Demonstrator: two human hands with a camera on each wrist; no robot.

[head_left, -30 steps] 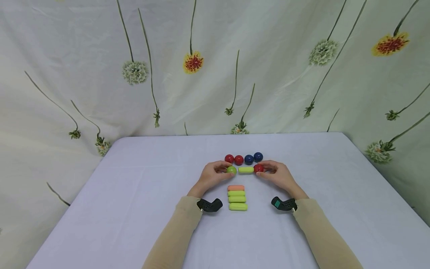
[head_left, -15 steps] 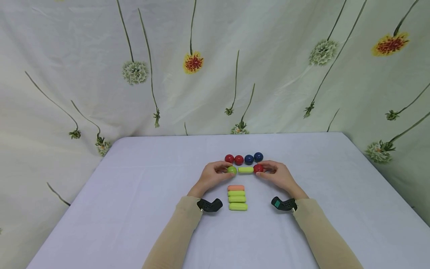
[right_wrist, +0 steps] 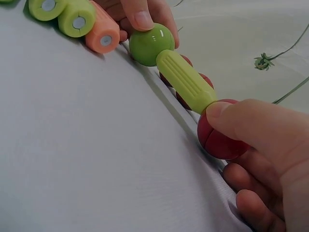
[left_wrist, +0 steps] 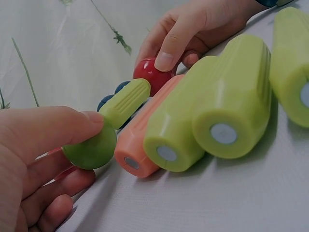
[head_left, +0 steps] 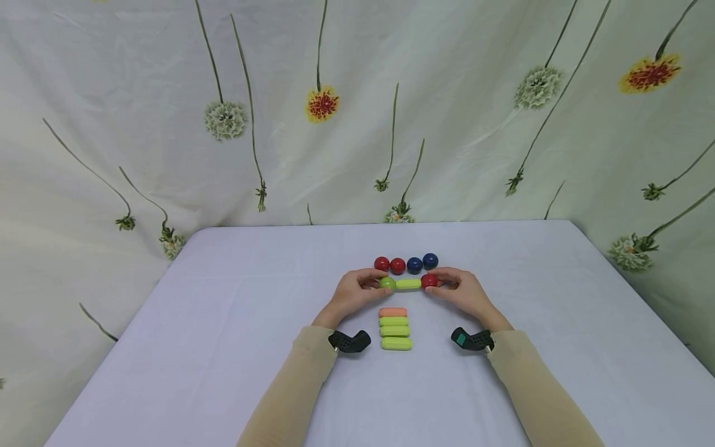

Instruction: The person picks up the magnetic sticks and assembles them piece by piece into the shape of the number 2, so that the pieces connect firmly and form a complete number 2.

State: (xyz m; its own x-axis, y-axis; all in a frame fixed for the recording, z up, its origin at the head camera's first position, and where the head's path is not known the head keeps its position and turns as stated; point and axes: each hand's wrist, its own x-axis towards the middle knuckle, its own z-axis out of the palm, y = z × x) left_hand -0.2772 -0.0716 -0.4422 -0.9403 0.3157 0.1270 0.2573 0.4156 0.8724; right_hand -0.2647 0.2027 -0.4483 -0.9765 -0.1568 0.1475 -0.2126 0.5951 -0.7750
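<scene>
Both pinching | left fingers (left_wrist: pixel 73 183): green ball (right_wrist: pixel 148 47) | right fingers (right_wrist: pixel 256 209): red ball (right_wrist: pixel 219 139) | lime rod (right_wrist: pixel 184 79) between, touching both

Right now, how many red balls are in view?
3: one red ball pinched by the right hand; a second and third behind, left of the blue balls.

On the pale table (head_left: pixel 240 298) lie two red balls (head_left: pixel 398 266), two blue balls (head_left: pixel 414 266) and four short sticks (head_left: pixel 395 331).

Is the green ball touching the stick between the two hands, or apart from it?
Touching. In the right wrist view, the green ball meets one end of the yellow-green stick, with no gap visible.
</scene>
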